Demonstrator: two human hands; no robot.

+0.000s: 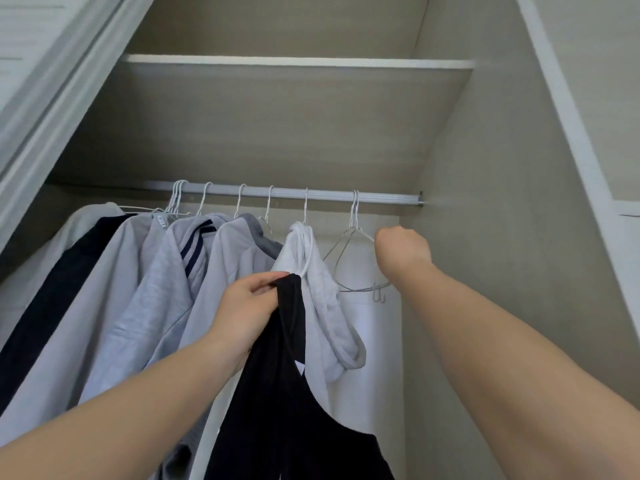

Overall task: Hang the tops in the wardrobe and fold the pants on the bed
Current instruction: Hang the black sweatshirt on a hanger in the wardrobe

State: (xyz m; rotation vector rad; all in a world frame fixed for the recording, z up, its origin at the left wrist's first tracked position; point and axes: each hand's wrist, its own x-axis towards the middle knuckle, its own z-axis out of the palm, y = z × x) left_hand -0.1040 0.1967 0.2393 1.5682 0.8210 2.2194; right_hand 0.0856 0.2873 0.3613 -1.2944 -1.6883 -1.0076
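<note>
Two bare forearms reach up from the bottom of the view into an open wardrobe (485, 168). Nearest is the left hand (251, 306), whose thumb and fingers pinch the shoulder strap of a black sleeveless top (298, 410); the top hangs down from that grip, in front of the clothes already on the rail, and its lower part runs out of the bottom of the view. Farther in and to the right, the right hand (401, 249) is curled with its back toward the camera, at the upper arm of an empty white wire hanger (349, 261). Its fingers are hidden behind the hand, so I cannot tell whether they actually grip the wire. That hanger's hook is over the silver hanging rail (329, 195), near the rail's right end, and it hangs tilted.

Left of the empty hanger, a white hooded top (322, 292) hangs from the rail, its hood drooping. Further left a row of light grey tops (145, 289) hangs on white wire hangers, one with dark stripes at its collar, and a dark navy garment (52, 299) hangs near the left end. A white shelf (298, 62) spans the wardrobe above the rail.
</note>
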